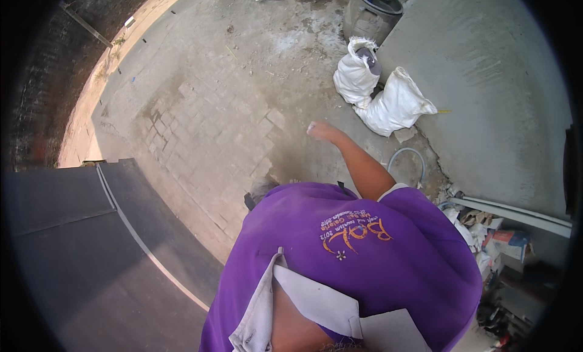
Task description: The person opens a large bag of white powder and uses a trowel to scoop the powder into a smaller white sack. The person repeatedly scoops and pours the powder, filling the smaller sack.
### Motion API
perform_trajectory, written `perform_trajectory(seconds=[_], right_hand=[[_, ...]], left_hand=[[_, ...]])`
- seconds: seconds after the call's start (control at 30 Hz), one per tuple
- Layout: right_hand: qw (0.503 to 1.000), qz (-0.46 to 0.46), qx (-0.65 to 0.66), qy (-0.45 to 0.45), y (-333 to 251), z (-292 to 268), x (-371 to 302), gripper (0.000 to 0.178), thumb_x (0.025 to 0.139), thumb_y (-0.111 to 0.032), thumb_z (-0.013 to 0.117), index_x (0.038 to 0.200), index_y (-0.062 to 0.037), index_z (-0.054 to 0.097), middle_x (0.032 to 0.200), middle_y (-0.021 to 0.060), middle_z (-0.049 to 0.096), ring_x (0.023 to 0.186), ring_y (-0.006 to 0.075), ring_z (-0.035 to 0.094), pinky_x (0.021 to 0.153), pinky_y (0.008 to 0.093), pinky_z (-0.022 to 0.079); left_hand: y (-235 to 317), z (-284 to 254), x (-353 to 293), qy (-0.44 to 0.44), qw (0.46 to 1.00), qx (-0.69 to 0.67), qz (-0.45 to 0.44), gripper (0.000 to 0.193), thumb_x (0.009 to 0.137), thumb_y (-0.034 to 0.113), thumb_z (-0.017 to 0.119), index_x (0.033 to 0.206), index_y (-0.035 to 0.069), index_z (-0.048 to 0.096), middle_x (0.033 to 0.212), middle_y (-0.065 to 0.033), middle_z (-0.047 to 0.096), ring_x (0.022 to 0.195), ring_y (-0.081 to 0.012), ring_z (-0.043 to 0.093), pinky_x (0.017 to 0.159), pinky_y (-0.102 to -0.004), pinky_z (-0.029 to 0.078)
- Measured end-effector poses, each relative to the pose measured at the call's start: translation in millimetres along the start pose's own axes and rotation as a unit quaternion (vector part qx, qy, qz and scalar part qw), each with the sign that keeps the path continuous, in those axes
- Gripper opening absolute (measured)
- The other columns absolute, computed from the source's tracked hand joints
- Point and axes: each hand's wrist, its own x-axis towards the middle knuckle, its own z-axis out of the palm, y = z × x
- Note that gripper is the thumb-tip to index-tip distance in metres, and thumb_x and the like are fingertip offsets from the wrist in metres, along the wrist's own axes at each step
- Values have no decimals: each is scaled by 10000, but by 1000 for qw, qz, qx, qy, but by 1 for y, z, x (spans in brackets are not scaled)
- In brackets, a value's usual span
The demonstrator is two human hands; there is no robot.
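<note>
My right arm stretches forward from a purple short sleeve, and my right hand [325,132] is closed above the paved ground [206,127]. A small whitish patch shows at the fingers; whether it is a held thing or dust on the skin cannot be made out. Nearest to this hand, ahead and to the right, two white woven sacks [395,103] lean together by the wall. The farther sack gapes, with something grey in its mouth. No part of my left hand shows; my purple collared shirt [340,255] fills the lower middle.
A grey plastered wall [486,66] rises on the right, with a grey barrel [370,21] beyond the sacks. A pale hose [413,150] loops near the wall's foot. Mixed litter [486,236] lies at the right. A large dark panel [73,249] stands at the left.
</note>
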Motion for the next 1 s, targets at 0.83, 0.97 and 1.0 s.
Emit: perform_trajectory(seconds=[0.83, 0.97, 1.0], right_hand=[[807, 516, 274, -79, 91, -172, 239, 238, 800, -208, 695, 843, 26, 681, 786, 153, 678, 622, 252, 672, 519, 396, 531], [829, 485, 275, -38, 155, -274, 368, 253, 783, -216, 676, 833, 32, 679, 778, 158, 683, 589, 253, 663, 540, 393, 533], [916, 378, 123, -50, 176, -307, 409, 267, 786, -239, 676, 827, 25, 681, 776, 153, 684, 605, 249, 665, 553, 389, 530]], left_hand=[[1035, 95, 123, 2, 884, 122, 451, 369, 925, 359, 604, 1113, 42, 611, 953, -66, 655, 758, -159, 614, 663, -302, 450], [1004, 152, 149, -40, 949, 170, 263, 436, 905, 377, 625, 1168, 36, 565, 980, -112, 666, 764, -211, 658, 634, -342, 489], [990, 155, 154, -62, 958, 205, 191, 469, 908, 384, 616, 1209, 30, 557, 1012, -131, 664, 786, -236, 660, 647, -371, 496]])
